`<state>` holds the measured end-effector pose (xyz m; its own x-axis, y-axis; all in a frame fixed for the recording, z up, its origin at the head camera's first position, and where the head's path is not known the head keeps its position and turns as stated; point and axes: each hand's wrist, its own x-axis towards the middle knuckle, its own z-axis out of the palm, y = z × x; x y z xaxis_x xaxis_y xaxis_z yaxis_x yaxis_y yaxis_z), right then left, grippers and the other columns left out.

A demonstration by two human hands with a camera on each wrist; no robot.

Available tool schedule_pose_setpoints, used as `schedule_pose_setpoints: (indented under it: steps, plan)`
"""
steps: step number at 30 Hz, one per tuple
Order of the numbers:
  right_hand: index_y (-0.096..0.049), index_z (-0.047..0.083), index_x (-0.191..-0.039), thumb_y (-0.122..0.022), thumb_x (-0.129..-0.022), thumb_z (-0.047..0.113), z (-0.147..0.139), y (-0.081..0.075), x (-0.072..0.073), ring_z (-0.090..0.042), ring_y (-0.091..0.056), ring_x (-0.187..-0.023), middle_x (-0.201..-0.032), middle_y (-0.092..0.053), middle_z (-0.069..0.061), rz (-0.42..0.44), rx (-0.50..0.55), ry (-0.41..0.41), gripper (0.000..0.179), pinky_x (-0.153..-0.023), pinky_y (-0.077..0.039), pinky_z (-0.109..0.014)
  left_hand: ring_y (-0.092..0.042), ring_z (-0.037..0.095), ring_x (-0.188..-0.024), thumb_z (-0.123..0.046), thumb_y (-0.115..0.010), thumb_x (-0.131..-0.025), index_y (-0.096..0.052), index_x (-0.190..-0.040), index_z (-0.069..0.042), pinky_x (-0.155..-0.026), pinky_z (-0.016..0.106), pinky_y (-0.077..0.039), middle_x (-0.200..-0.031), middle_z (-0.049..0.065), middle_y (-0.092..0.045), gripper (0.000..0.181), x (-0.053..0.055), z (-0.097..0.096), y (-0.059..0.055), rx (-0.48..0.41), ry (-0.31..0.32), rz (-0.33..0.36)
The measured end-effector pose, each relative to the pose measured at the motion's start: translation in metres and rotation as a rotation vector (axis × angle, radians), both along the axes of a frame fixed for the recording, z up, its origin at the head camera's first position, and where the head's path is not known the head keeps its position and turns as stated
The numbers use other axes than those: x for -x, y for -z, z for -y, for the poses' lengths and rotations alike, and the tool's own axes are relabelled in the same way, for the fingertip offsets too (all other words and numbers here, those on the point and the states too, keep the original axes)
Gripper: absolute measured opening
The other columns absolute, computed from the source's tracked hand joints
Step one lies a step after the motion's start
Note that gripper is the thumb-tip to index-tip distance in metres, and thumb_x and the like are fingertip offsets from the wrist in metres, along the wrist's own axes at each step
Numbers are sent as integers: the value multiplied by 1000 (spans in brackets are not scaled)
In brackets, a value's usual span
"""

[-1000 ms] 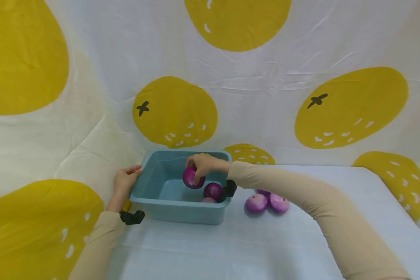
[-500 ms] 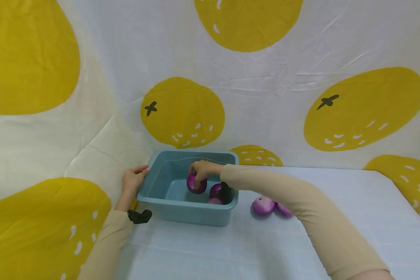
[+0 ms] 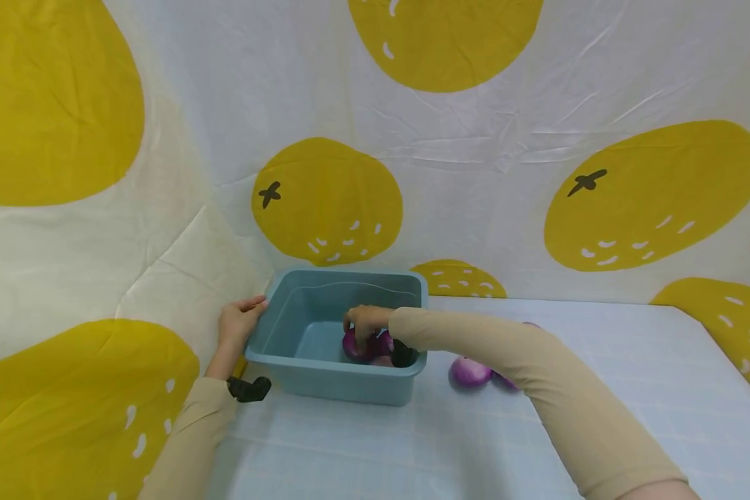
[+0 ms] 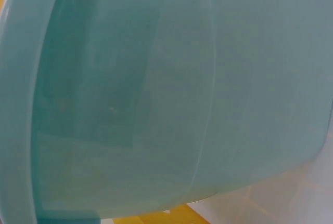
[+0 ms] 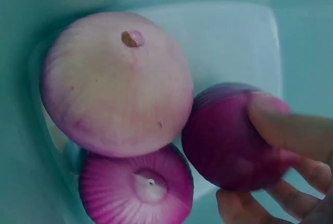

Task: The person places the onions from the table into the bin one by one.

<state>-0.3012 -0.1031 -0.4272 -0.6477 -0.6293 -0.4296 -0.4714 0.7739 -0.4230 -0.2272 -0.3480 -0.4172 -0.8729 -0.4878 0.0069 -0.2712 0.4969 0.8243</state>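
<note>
My right hand is down inside the blue-green plastic basin, with thumb and fingers round a dark red onion. That onion touches a large pale onion in the right wrist view. A striped purple onion sits against the pale one in the basin's right end. At the basin's left rim, my left hand touches the edge with fingers that look straight. The left wrist view shows only the basin's side wall close up, without the hand.
More red onions lie on the pale tablecloth right of the basin, partly hidden by my right forearm. A cloth backdrop with yellow fruit prints stands behind and to the left.
My right hand has lowered the onion deeper into the basin and slightly right, beside the other onions. The left hand stays at the rim. The head view has shifted slightly.
</note>
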Motion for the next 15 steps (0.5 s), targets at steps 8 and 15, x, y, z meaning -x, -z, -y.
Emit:
schedule_pose_setpoints:
  steps: [8, 15]
  plan:
    - [-63, 8, -123, -66, -83, 5, -5, -8, 1, -17, -52, -88, -130, -57, -13, 40, 87, 21, 40, -89, -54, -46, -57, 38, -117, -24, -61, -94, -63, -123, 3, -100, 47, -44, -124, 25, -61, 40, 2, 1, 2, 3, 1, 2]
    - [-64, 6, -120, -69, -81, 7, -11, -19, 2, -17, -57, -90, -120, -61, -12, 79, 179, 40, 39, -89, -54, -42, -54, 38, -122, -25, -60, -95, -63, -125, 2, -103, 47, -42, -126, 24, -61, 40, 1, 3, 2, -6, 8, 18]
